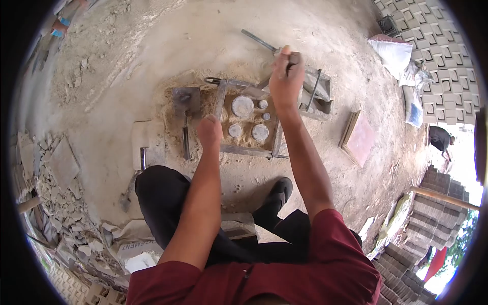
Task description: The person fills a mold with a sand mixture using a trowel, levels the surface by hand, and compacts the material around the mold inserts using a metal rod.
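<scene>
A square metal frame (246, 150) lies on the floor, filled with sand that bears several round pale discs (243, 106) of different sizes. My left hand (210, 130) is closed at the frame's left bar, its fingertips partly hidden. Raised above the frame's upper right corner, my right hand (287, 76) is closed in a fist at the end of a dark metal rod (258, 39) that points up and left. What the rod's hidden end looks like, I cannot tell. Left of the frame lies a trowel-like tool with a square metal plate (186, 100) and a dark handle (186, 143).
A metal box (319, 108) stands right of the frame, with a reddish board (360, 138) beyond it. Rubble (56, 173) covers the left side. White sacks (394, 55) and stacked blocks (452, 71) line the right. Another person (441, 140) bends at far right.
</scene>
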A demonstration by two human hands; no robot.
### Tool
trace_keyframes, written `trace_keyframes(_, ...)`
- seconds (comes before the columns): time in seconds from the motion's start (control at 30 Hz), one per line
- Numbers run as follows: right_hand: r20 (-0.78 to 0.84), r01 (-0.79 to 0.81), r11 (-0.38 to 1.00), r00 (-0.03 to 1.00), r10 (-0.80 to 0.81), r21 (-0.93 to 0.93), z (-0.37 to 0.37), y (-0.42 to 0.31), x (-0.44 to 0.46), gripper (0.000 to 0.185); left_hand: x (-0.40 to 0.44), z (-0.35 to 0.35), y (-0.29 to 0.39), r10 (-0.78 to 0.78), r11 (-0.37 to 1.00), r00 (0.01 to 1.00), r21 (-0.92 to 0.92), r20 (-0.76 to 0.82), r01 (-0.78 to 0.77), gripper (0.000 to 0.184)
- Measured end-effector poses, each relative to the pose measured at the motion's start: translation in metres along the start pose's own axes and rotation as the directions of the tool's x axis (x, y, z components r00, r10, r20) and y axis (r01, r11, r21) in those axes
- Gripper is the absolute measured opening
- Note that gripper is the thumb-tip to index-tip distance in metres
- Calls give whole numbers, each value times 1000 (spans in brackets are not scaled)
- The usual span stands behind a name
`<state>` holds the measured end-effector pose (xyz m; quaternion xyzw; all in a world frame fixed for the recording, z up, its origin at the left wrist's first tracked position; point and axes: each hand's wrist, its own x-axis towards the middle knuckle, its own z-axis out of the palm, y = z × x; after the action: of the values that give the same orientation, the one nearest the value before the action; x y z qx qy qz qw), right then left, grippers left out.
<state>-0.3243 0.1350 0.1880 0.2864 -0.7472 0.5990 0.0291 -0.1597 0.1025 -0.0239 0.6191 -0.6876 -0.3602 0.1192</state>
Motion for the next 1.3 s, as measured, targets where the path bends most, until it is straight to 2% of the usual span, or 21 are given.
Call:
trace_keyframes(0.07,-15,-22,996,1000,23,85,7,7,-6,28,0,0,-5,12,1000,1000,4,-25,-12,50)
trace_keyframes(0.13,156,147,989,977,-148,18,14,8,-13,27,3,4,-9,37,999,999,1,2,-37,51)
trace_keyframes(0.2,184,126,990,976,-113,-65,12,8,-17,27,5,8,-9,34,999,999,-6,5,-34,51)
trace_keyframes(0.27,-39,75,992,997,-72,97,19,5,-25,28,0,5,-12,18,1000,1000,-4,8,-18,51)
trace_keyframes(0.3,1,81,958,996,-84,274,25,4,-27,27,0,0,-6,23,1000,1000,6,8,-23,51)
trace_keyframes(0.33,-8,87,956,996,-88,279,26,2,-27,27,-3,-5,-1,28,999,999,14,15,-28,51)
trace_keyframes(0.4,286,98,993,952,-113,65,29,-3,-21,25,-3,-8,7,1,1000,999,26,40,-2,50)
trace_keyframes(0.47,220,126,984,964,-152,126,39,3,-29,23,-4,-8,3,10,1000,1000,-15,25,-9,50)
trace_keyframes(0.53,310,207,973,923,-229,103,45,7,-35,23,-3,-10,6,21,999,1000,-27,8,-21,50)
trace_keyframes(0.57,359,126,979,916,-176,159,43,11,-40,19,-6,-10,4,41,999,999,-30,11,-41,51)
trace_keyframes(0.67,137,40,985,989,-64,170,32,-8,-45,11,9,25,-31,244,969,969,38,-35,-243,51)
trace_keyframes(0.73,-44,367,926,930,-365,93,45,18,-48,11,6,7,-13,123,992,992,19,-3,-123,51)
trace_keyframes(0.87,158,155,988,975,-154,7,39,4,-56,10,-3,-9,4,-32,999,999,-11,44,32,51)
trace_keyframes(0.93,-95,230,959,972,-216,165,47,2,-53,7,1,-1,-1,-11,1000,999,3,38,11,50)
trace_keyframes(0.97,-1,481,875,876,-482,-53,50,32,-49,7,1,1,-7,11,1000,999,23,44,-12,50)
trace_keyframes(1.0,1,481,875,877,-481,-56,49,24,-51,7,1,1,-8,10,1000,999,21,47,-11,50)
trace_keyframes(1.07,179,263,960,944,-277,100,50,9,-51,6,4,2,-6,-98,994,983,-28,153,103,49)
trace_keyframes(1.1,106,221,968,966,-234,119,49,14,-48,6,4,1,-4,-97,994,983,-32,156,103,49)
trace_keyframes(1.2,35,345,922,934,-356,173,44,32,-40,9,0,2,-9,-73,993,990,-78,124,83,49)
trace_keyframes(1.23,207,272,962,943,-260,-34,38,40,-36,15,1,10,-18,24,1000,997,-20,69,-22,49)
trace_keyframes(1.3,159,338,941,931,-329,-30,21,36,-26,17,7,17,-19,136,990,991,41,16,-136,49)
